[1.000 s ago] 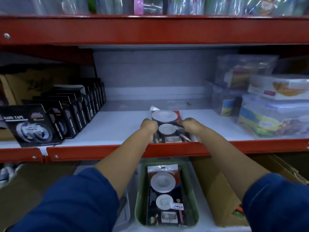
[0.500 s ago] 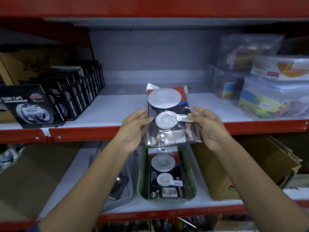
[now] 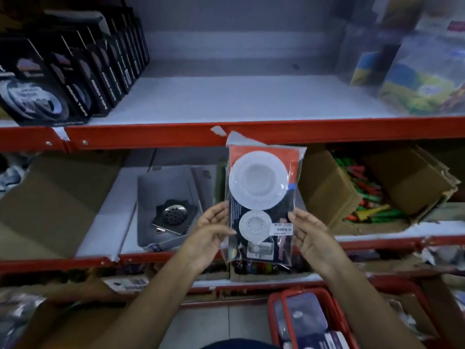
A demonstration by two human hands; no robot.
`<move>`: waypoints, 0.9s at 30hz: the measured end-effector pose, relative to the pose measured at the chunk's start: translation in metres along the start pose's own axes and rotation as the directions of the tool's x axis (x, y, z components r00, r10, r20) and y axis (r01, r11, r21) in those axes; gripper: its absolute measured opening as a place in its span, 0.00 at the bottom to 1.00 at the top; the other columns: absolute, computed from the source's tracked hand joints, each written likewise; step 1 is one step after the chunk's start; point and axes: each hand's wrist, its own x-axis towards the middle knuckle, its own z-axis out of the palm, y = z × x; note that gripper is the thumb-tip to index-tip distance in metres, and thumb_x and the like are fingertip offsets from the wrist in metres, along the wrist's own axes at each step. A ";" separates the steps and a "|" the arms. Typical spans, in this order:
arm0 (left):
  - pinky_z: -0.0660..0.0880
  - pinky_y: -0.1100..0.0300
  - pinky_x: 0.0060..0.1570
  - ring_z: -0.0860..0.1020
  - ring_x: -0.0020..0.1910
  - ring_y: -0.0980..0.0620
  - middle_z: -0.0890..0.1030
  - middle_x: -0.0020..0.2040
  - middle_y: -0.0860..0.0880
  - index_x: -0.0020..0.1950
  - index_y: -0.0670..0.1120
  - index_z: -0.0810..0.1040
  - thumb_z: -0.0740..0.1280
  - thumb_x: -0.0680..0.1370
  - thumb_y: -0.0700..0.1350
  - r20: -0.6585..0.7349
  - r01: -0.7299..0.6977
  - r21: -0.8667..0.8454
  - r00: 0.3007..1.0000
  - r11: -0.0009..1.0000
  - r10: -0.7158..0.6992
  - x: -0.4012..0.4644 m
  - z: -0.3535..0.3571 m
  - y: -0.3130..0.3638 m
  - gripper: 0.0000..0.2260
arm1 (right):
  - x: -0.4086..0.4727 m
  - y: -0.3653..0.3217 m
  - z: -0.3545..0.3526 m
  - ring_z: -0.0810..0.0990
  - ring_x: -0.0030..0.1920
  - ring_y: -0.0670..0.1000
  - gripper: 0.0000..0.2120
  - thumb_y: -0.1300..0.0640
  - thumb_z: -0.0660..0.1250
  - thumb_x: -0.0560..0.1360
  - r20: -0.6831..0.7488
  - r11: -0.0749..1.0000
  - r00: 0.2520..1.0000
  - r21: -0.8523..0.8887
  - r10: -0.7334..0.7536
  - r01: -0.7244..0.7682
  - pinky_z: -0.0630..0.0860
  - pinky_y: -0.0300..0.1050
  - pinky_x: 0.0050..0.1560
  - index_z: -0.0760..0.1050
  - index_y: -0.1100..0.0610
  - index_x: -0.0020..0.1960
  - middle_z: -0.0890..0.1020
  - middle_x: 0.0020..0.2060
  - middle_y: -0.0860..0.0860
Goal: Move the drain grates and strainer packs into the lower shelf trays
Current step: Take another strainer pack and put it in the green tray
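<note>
Strainer pack [image 3: 263, 205]: a clear-wrapped card with one large white strainer above a smaller one and a price sticker at its lower right; held upright in the air in front of the lower shelf, its top corner overlapping the red beam [image 3: 151, 136] of the shelf above

Grey tray [image 3: 166, 187]: on the lower shelf just left of the pack; a metal drain grate [image 3: 175, 215] with a round perforated centre lies in its near half

Green tray [image 3: 220, 177]: only a sliver of its left wall shows; the pack hides the rest, so its contents cannot be told

Upper shelf: bare white board in the middle; black tape boxes [image 3: 63, 71] in a row at the left; blurred plastic-wrapped goods [image 3: 422, 79] at the right

Cardboard boxes: a flat brown one [image 3: 57, 202] at the left of the lower shelf; an open one [image 3: 377, 187] at the right holding red and green items, too blurred to name

Red basket [image 3: 312, 321]: on the floor below right

Left hand [image 3: 208, 234]: palm turned inward, fingers bent, thumb across the pack's front, pinching its lower left edge

Right hand [image 3: 310, 234]: mirrors it; thumb on the front, fingers behind the lower right edge; both forearms reach up from the bottom of the view
</note>
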 end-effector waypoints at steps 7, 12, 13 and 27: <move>0.79 0.62 0.39 0.82 0.45 0.54 0.81 0.55 0.49 0.62 0.44 0.77 0.63 0.70 0.22 -0.126 0.171 0.040 0.978 0.985 -0.164 0.028 -0.005 -0.016 0.26 | 0.029 0.017 -0.015 0.84 0.32 0.45 0.07 0.67 0.67 0.74 -0.099 0.988 0.986 -0.060 0.133 -0.139 0.78 0.35 0.28 0.78 0.59 0.49 0.87 0.35 0.50; 0.76 0.54 0.48 0.78 0.50 0.47 0.77 0.63 0.44 0.71 0.38 0.68 0.61 0.75 0.26 -0.221 0.223 0.124 0.956 0.967 -0.192 0.069 0.013 -0.002 0.25 | 0.073 0.002 0.001 0.80 0.29 0.48 0.14 0.70 0.64 0.76 -0.196 0.963 0.964 -0.162 0.182 -0.215 0.74 0.33 0.23 0.73 0.64 0.61 0.81 0.39 0.56; 0.76 0.53 0.48 0.78 0.48 0.46 0.77 0.63 0.41 0.71 0.37 0.68 0.60 0.75 0.26 -0.251 0.227 0.124 0.949 0.966 -0.190 0.078 0.017 0.001 0.24 | 0.082 -0.001 0.004 0.80 0.30 0.48 0.15 0.70 0.64 0.76 -0.208 0.959 0.961 -0.175 0.185 -0.222 0.74 0.33 0.22 0.73 0.65 0.62 0.81 0.40 0.57; 0.74 0.47 0.62 0.76 0.61 0.40 0.75 0.68 0.40 0.73 0.44 0.66 0.59 0.80 0.38 -0.143 -0.015 0.881 0.944 0.474 0.296 0.103 0.027 -0.028 0.21 | 0.106 0.021 0.003 0.75 0.62 0.56 0.21 0.55 0.63 0.78 0.047 0.354 0.963 -0.925 -0.265 0.142 0.73 0.50 0.63 0.67 0.59 0.70 0.74 0.67 0.58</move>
